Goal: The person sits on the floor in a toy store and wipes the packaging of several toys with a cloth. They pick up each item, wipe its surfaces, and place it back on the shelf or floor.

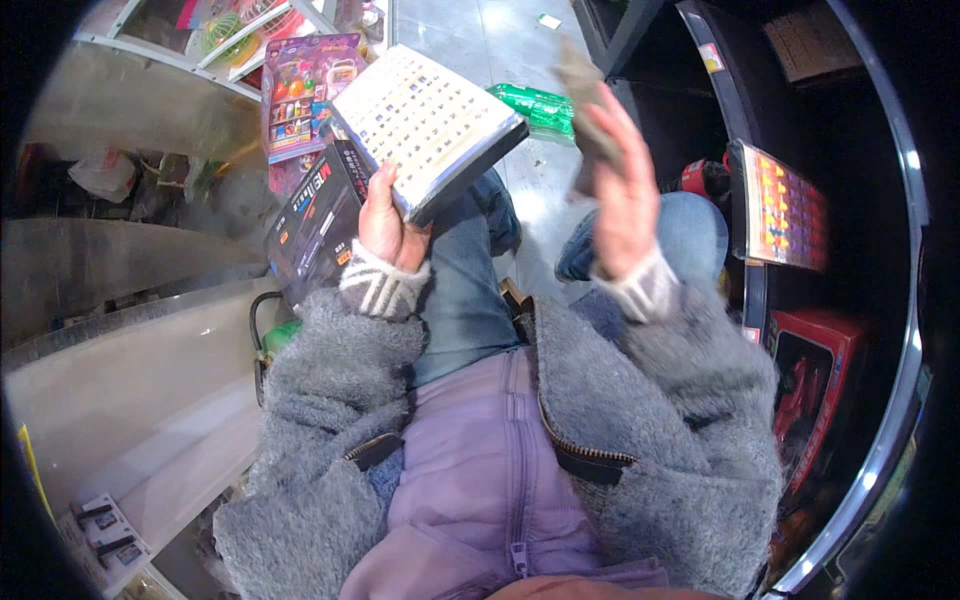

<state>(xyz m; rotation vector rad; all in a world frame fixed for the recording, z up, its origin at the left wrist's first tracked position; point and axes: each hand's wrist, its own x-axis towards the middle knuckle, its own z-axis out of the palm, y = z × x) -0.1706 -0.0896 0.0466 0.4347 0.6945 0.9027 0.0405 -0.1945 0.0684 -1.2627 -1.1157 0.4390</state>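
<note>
My left hand [391, 225] grips the near corner of a flat box [435, 124], thumb on top. The box's white face carries rows of small printed pictures, and its side is dark. To the right, my right hand [626, 191] is raised and blurred, with a grey-brown cloth [596, 127] against its palm and fingers. The cloth is apart from the box. Beside my left wrist, a dark printed carton [319, 214] leans at a tilt. Behind it stands a purple toy package [296, 105] with small colourful pieces.
A green shiny package [536, 109] lies on the grey floor [536, 172]. At right, a shelf holds a pack with orange pieces [784, 206] and a red toy box [814, 397]. A pale shelf panel [142, 360] runs along the left. My knees are bent beneath the box.
</note>
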